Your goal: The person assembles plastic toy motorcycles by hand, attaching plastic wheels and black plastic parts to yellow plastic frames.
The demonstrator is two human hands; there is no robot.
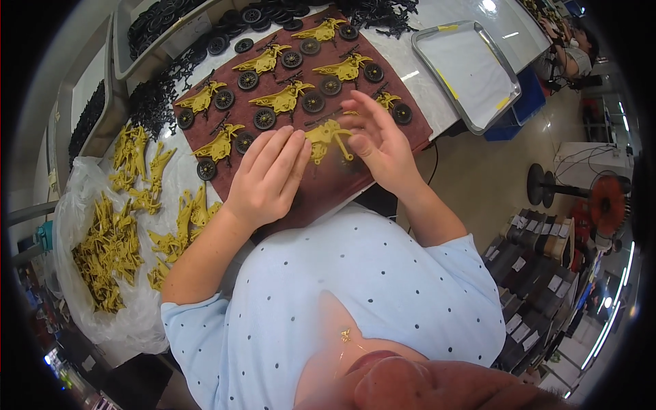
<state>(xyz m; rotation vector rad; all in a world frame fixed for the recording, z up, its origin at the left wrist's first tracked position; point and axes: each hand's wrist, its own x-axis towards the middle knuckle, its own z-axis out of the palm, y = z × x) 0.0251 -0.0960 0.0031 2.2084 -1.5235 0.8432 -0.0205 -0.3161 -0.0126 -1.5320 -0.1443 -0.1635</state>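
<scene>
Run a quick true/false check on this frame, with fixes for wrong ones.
1. A yellow toy motorcycle body is between the person's left hand and right hand. True.
2. The clear plastic bag holds black wheels. False: it holds yellow parts.
3. The metal tray lies right of the maroon cloth. True.
4. The wheels on the cloth are white. False: they are black.

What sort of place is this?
Probably an assembly workshop or small factory: matching yellow toy-like motorbikes with black spoked wheels stand in rows on a dark red cloth, beside a clear plastic bag of loose yellow parts and a grey rectangular bin of round black pieces.
</scene>
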